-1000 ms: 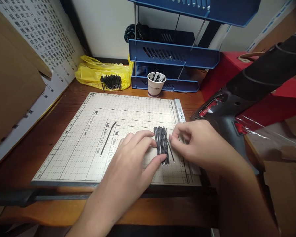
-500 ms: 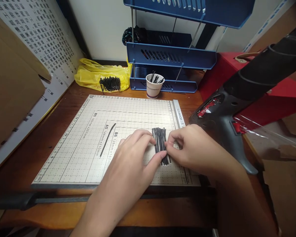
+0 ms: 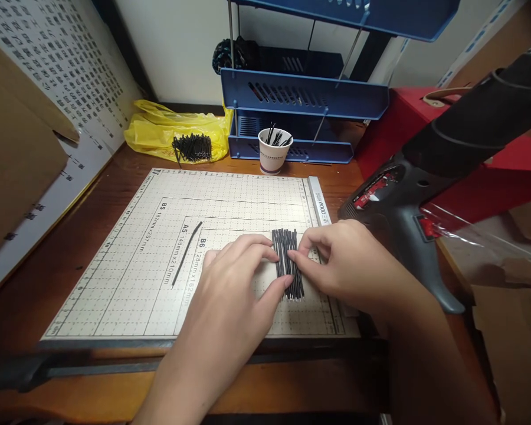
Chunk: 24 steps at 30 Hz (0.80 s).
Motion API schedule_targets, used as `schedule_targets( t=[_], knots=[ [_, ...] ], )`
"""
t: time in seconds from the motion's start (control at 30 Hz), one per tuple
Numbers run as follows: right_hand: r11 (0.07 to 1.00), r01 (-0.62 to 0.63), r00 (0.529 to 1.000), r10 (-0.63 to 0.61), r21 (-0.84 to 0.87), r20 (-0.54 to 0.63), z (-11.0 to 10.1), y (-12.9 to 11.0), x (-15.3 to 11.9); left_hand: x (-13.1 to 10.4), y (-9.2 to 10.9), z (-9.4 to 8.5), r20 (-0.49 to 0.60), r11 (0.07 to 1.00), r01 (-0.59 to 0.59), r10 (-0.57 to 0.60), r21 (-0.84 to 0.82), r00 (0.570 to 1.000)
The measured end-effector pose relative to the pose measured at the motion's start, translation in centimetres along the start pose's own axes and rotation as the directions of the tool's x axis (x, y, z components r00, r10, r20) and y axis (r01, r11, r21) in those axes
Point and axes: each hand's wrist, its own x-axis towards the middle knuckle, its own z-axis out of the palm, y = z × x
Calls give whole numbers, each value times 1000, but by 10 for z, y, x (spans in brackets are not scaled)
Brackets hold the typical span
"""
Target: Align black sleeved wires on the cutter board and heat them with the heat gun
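Observation:
A row of short black wires (image 3: 285, 242) with shiny bare ends lies on the gridded board of a paper cutter (image 3: 230, 203). My left hand (image 3: 232, 289) curves round the row's left side, fingertips against its edge and thumb across the lower part. From the right, my right hand (image 3: 340, 257) presses its thumb and bent fingers on the row; its fingertips are partly hidden. One loose black wire (image 3: 186, 255) rests on the board left of my left hand.
Behind the board stand a paper cup (image 3: 273, 158) of black wires and a yellow plastic bag (image 3: 153, 127) with a wire pile (image 3: 192, 147) on it. A blue tiered tray (image 3: 292, 91) rises behind. A dark heat gun-like tool (image 3: 407, 189) is at right. The cutter's handle (image 3: 13, 372) lies front left.
My right thumb has shifted slightly left onto the wires, and the row's right-hand wires sit closer together. The whole view has shifted a little.

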Motion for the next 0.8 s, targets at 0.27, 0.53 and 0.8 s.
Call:
schedule_targets(
  t=[0.27, 0.53, 0.8],
  knots=[
    [1000, 0, 1000, 0, 5, 0, 2, 1, 1, 1, 1, -1, 1, 1000, 3, -3, -19, 1000],
    [1000, 1, 1000, -1, -29, -8, 2, 1, 1, 8, 5, -1, -12, 993, 118, -118, -29, 993],
    [1000, 17, 1000, -17, -18, -5, 1, 4, 0, 9, 6, 2, -27, 992, 129, -129, 4, 991]
  ],
)
